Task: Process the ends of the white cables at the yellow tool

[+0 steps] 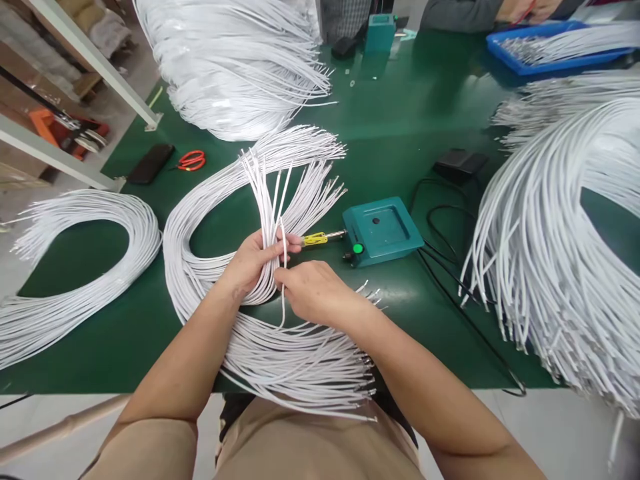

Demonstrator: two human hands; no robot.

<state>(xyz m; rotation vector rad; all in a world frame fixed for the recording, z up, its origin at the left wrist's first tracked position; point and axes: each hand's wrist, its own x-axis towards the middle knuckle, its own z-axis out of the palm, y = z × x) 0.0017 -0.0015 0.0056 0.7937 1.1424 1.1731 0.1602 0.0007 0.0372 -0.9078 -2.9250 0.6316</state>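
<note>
My left hand (260, 257) is closed round a bunch of white wires (260, 187), whose ends fan out above it. My right hand (313, 290) pinches a single white wire (283, 303) just beside that bunch. Both hands are over a large curved bundle of white wires (183, 227) lying on the green table (410, 333). Right of my left fingertips, a yellow tool tip (315, 239) on a metal shaft sticks out of a teal box (385, 230) with a green button. More wire ends (310, 367) spread below my right hand.
A curved wire bundle (140, 233) lies left and a big heap of wires (560, 233) right. Another wire pile (235, 67) stands at the back. Red-handled scissors (191, 160), a dark phone-like object (151, 164), a black pedal-like block (460, 163) and a blue tray (525, 67) are around. Another person's sleeve (457, 15) shows opposite.
</note>
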